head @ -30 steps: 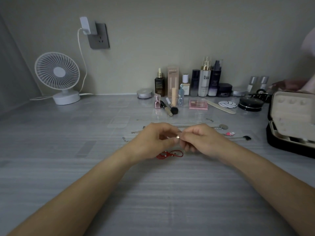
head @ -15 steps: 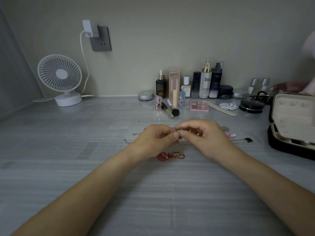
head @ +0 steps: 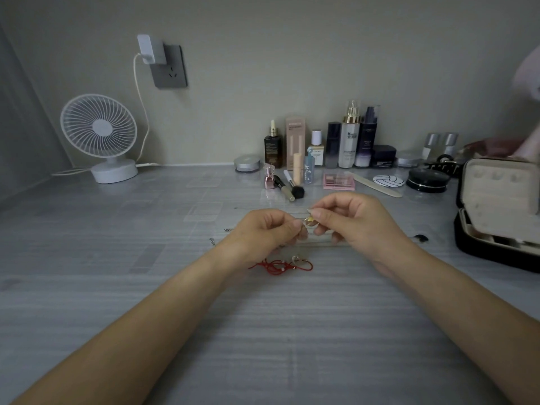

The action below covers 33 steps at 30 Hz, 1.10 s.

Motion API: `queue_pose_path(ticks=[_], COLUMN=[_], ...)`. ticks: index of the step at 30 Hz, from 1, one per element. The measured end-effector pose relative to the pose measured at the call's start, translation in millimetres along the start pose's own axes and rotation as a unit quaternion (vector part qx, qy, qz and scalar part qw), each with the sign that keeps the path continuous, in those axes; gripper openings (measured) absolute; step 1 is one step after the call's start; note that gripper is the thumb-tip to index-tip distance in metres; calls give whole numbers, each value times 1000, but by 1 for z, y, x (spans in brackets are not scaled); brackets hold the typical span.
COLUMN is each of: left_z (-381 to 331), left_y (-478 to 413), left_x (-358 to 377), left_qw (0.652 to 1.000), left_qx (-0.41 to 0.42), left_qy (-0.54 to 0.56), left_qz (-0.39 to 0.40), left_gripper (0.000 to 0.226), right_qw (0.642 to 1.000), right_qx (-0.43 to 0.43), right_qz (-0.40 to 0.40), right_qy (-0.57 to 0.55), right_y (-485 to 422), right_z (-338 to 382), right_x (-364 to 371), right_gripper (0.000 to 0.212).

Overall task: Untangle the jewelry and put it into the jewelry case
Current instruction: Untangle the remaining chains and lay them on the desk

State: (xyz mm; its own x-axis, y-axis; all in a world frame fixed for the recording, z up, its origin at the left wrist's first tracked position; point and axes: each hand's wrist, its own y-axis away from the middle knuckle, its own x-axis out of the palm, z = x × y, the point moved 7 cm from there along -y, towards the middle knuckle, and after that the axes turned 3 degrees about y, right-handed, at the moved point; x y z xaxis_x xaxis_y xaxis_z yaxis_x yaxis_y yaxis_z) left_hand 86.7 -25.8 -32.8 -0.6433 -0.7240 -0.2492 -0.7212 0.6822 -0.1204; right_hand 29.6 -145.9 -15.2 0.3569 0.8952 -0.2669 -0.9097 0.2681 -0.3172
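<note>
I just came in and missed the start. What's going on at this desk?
A person pinches a small gold-coloured jewelry piece between the fingertips of the left hand and right hand, above the table. A tangled red cord with small beads lies on the table, just on the near side of the hands. The jewelry case stands open at the right.

Only one mark reads clearly: a dark capital "H" at the top of the label on the white pump bottle (head: 349, 144). The lines beneath it are too small to read. Left of that bottle, the print on the pink carton (head: 295, 138) and the brown dropper bottle (head: 273, 150) is blurred, as it is on the dark purple bottle (head: 367, 141) just right of it.
</note>
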Motion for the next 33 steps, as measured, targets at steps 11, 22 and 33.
queue_pose_path(ticks=[11, 22, 33], left_z=[4, 6, 15], left_y=[-1, -2, 2], left_x=[-7, -2, 18], left_qw=[989, 980, 976], left_qx=[-51, -40, -46], left_qy=[136, 192, 192], left_qz=[-32, 13, 95], left_gripper=[35, 17, 26], right_qw=[997, 986, 988], right_qx=[19, 18, 28], right_qz=[4, 8, 30], right_qy=[-75, -165, -152], right_y=[-1, -2, 2], right_z=[5, 5, 7], right_x=[-3, -5, -2], right_gripper=[15, 19, 13])
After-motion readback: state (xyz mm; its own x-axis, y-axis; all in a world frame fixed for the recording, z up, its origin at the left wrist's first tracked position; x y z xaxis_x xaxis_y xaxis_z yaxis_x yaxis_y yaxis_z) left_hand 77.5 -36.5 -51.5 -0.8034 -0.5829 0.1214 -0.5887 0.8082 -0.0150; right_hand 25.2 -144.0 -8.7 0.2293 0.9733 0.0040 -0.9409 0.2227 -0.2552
